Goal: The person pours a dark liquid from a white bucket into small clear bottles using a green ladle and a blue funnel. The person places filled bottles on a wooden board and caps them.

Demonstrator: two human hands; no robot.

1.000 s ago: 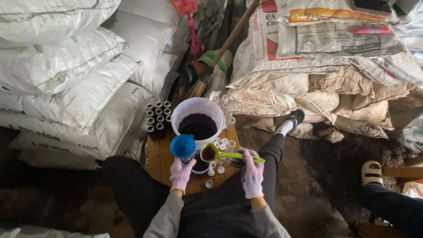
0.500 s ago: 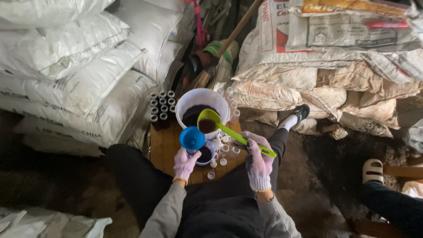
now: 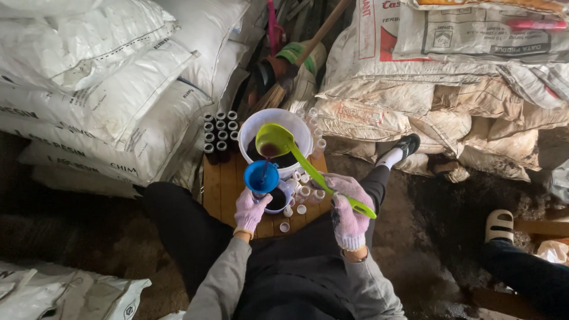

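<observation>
Single view only, worn on the head, looking steeply down over lap and knees onto a low wooden board. Faces forward toward stacked sacks beyond the board's far edge. Close range: board central, within arm's reach. No second view, so nothing shared between cameras.
</observation>
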